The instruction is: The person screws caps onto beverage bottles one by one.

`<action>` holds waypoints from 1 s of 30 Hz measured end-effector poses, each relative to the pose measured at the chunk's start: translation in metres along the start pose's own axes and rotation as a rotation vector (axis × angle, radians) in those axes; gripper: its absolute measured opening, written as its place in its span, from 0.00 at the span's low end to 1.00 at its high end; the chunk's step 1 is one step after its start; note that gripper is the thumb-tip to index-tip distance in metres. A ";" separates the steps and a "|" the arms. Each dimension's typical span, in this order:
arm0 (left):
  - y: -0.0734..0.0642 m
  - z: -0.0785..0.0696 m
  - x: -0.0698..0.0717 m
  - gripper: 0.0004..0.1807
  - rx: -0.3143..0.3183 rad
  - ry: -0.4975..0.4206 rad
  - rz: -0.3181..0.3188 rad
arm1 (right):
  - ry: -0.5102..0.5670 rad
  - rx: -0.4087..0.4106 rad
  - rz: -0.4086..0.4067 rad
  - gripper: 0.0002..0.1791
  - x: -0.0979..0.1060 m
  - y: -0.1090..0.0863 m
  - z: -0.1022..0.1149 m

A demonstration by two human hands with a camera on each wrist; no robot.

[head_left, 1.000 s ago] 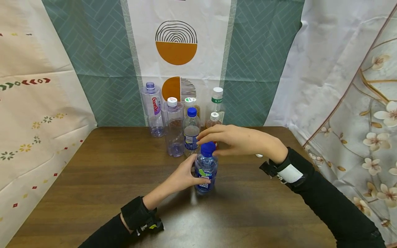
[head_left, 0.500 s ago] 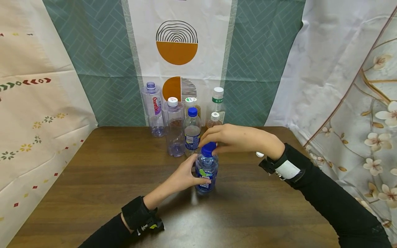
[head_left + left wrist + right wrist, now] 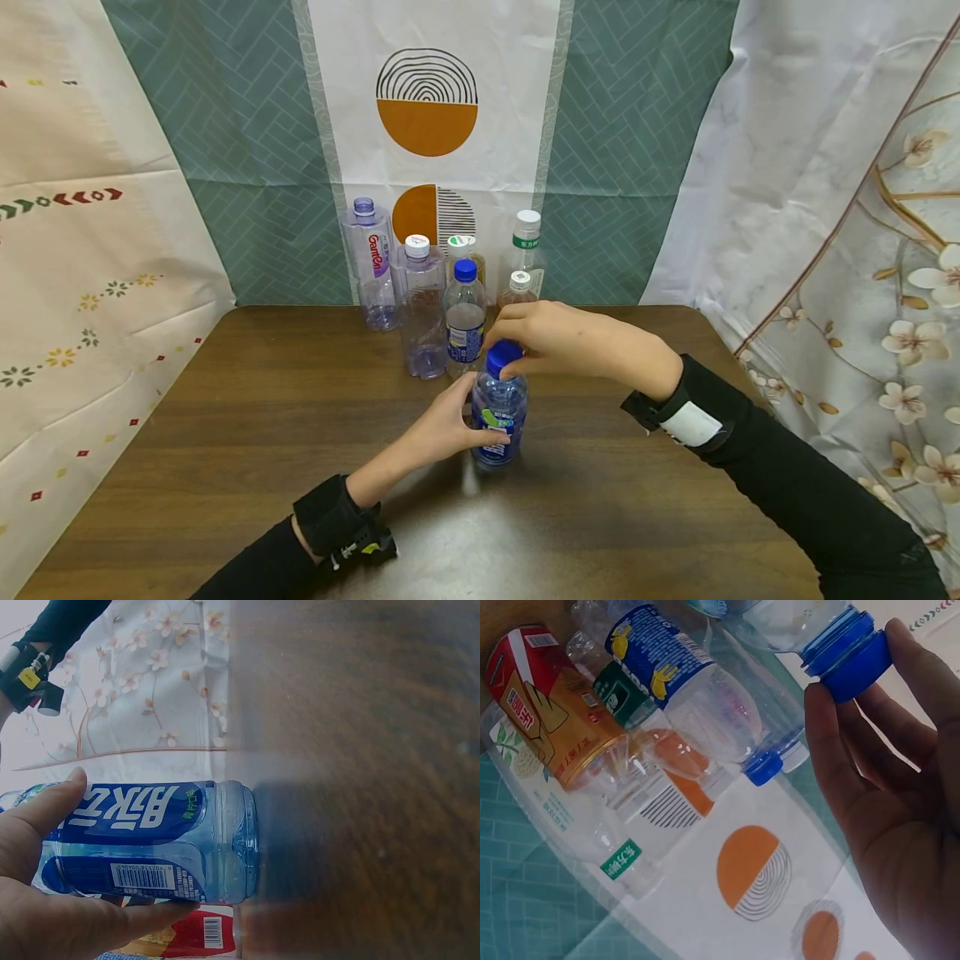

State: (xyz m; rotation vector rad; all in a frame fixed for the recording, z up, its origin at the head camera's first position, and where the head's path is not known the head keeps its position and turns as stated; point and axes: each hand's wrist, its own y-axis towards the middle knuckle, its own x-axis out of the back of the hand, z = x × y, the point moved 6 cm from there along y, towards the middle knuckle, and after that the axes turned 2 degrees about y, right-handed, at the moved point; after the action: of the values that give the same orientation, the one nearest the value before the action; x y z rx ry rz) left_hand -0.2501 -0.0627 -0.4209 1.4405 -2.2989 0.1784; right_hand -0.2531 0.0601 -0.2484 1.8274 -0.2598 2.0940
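Note:
A clear plastic bottle point(image 3: 512, 410) with a blue label stands upright on the wooden table. My left hand point(image 3: 438, 429) grips its body, thumb across the label and fingers behind. In the left wrist view, the label point(image 3: 127, 810) and a barcode show between thumb and fingers. The blue screw cap point(image 3: 502, 357) sits on the bottle's neck. My right hand point(image 3: 573, 340) comes from above and pinches this cap. Seen from the right wrist, thumb and fingertips lie on opposite sides of the blue cap point(image 3: 859, 664).
Behind stand several bottles: a capless tall one point(image 3: 371, 267), a white-capped one point(image 3: 422, 308), a blue-capped one point(image 3: 465, 312) and a taller green-banded one point(image 3: 527, 242). A bottle with a red and orange label point(image 3: 544, 705) is among them. A patterned cloth point(image 3: 427, 167) hangs behind the table point(image 3: 600, 517).
My right hand has moved slightly left and its fingertips have closed on the blue cap. The small white disc on the table is now hidden behind the right wrist. The left hand stays put.

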 end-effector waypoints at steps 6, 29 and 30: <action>-0.001 0.000 0.000 0.46 0.006 -0.011 0.003 | 0.033 0.041 0.039 0.24 0.000 -0.002 -0.002; -0.002 -0.004 0.000 0.48 -0.002 -0.007 0.002 | 0.076 0.182 0.168 0.22 0.004 -0.001 -0.001; -0.002 -0.004 0.000 0.47 0.008 -0.004 0.001 | 0.065 0.167 0.161 0.21 0.003 -0.001 -0.001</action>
State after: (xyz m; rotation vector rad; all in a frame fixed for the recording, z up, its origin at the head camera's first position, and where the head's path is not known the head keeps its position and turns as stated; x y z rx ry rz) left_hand -0.2477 -0.0622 -0.4179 1.4445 -2.3051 0.1849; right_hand -0.2542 0.0615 -0.2455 1.8827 -0.2285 2.3447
